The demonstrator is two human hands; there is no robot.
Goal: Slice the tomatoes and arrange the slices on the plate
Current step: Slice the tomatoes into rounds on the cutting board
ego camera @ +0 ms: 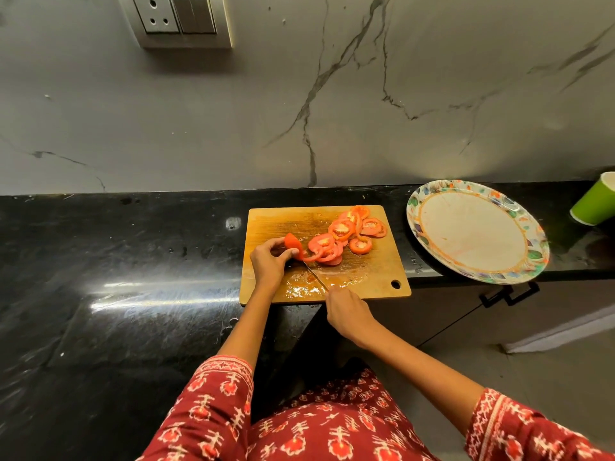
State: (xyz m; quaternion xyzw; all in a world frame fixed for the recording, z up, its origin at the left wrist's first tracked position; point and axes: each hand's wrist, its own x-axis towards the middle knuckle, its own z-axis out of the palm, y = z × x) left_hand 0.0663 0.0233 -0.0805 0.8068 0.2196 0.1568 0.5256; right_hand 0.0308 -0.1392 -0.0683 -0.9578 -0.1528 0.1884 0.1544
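A wooden cutting board (276, 221) lies on the black counter. Several red tomato slices (342, 236) are spread over its far right part. My left hand (269, 261) pinches the remaining end piece of tomato (292, 242) at the board's left middle. My right hand (347, 314) grips the handle of a knife (314, 272); the handle is hidden in my fist. The blade runs diagonally up to the tomato piece, just right of my left fingers. A round paper plate (479, 229) with a floral rim sits to the right of the board and holds no slices.
The counter (133, 261) stretches wide to the left. The plate overhangs the counter's front edge a little. A green paper cup (595, 204) stands at the far right. Tomato juice and seeds wet the board's front part. A marble wall rises behind.
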